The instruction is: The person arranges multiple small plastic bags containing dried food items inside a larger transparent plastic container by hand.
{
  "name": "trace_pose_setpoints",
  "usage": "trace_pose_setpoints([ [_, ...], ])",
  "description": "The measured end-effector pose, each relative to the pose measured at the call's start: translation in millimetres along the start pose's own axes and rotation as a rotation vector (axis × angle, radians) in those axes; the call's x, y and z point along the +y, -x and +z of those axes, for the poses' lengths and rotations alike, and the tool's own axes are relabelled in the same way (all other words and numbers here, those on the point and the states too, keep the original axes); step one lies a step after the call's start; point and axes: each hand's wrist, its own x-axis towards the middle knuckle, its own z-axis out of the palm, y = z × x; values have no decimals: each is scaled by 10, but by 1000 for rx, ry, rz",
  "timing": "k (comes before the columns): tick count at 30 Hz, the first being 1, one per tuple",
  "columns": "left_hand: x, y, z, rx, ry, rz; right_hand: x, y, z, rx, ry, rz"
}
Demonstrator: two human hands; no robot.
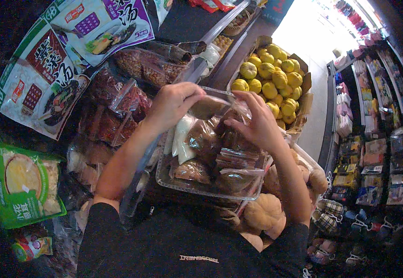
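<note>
A clear plastic bin (210, 194) sits before me, holding several clear bags of dried goods. My left hand (177, 104) pinches the upper edge of a clear bag with brownish contents (206, 107) at the bin's far end. Across from it, my right hand (259, 120) has its thumb and fingers curled around a dark reddish-brown bag (236, 133); its exact grip is partly hidden. Nearer me in the bin lie a shiny brown bag (191, 171), zip bags with dark red contents (238, 158) and a zip bag (239, 179). A white packet (183, 139) stands along the left wall.
A cardboard box of yellow-green fruit (279, 80) stands beyond my right hand. Pumpkins (264, 212) lie under my right forearm. To the left are bags of peanuts (142, 67), bags of dried red goods (118, 104) and printed food packets (45, 80). Shelves of packaged goods (372, 146) line the right.
</note>
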Motion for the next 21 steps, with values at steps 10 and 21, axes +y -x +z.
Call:
trace_pose_setpoints([
  [10,558,-558,501,-151,615,-228,6,102,-455,-84,-459,443],
  [21,221,-420,860,-553,745,-483,458,600,-282,30,-93,454],
])
